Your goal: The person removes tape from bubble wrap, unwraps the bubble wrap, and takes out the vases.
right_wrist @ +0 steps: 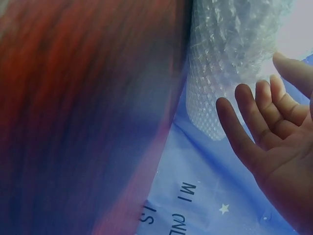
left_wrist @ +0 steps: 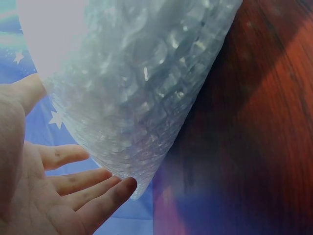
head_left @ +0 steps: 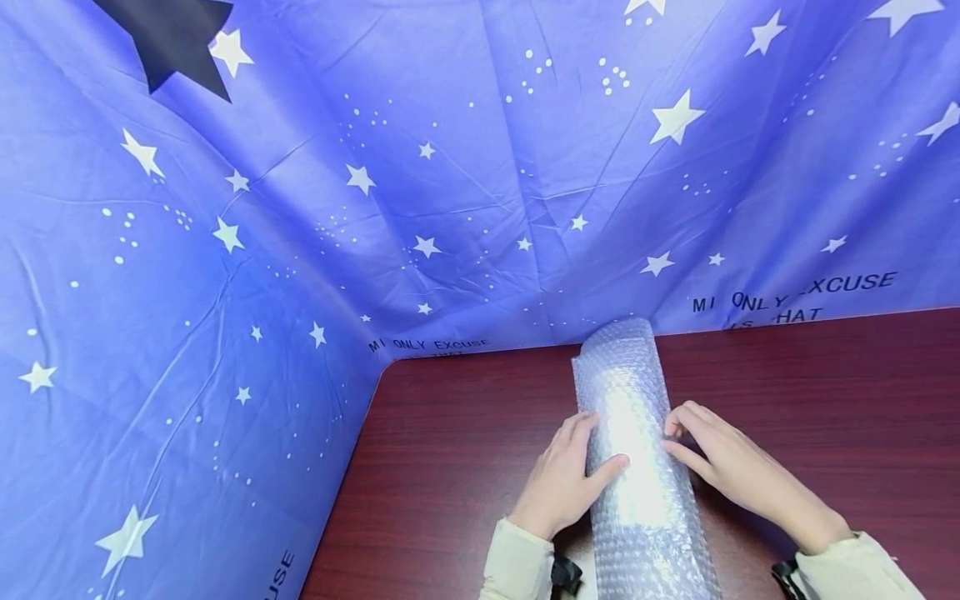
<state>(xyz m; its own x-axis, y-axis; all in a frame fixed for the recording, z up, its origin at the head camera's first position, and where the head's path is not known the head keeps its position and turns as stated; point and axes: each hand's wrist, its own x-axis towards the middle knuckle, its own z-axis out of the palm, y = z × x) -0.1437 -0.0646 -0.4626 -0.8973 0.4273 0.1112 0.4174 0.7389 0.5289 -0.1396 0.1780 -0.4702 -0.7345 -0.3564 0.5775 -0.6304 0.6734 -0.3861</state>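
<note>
across the dark red wood-grained table [head_left: 450,467], just right of its middle from where i'm standing, lies a long, clear, silvery roll of bubble wrap [head_left: 637,433], and it's flanked on both sides! its far end reaches the rear edge, right up against the blue, star-printed fabric [head_left: 450,167]; the near end runs out of sight below the head view.

on the roll's left flank, the bare left hand [head_left: 566,479]: fingers loose and fairly straight, spread along the side, the thumb laid over the upper curve. it's touching, but the fingers aren't clenched round anything. over on the opposite flank, the bare right hand [head_left: 723,458], relaxed, fingers gently bent, thumb pointing in at the plastic. the tips are right at the roll's edge; whether every one of them touches, i can't tell from here. so the bubble wrap sits squarely between the two palms, a bright glare running down its top!

cream-coloured sleeves at both wrists, left [head_left: 517,562] and right [head_left: 855,571], and behind the right hand, black printed lettering [head_left: 795,293] along the bottom of the fabric.
</note>
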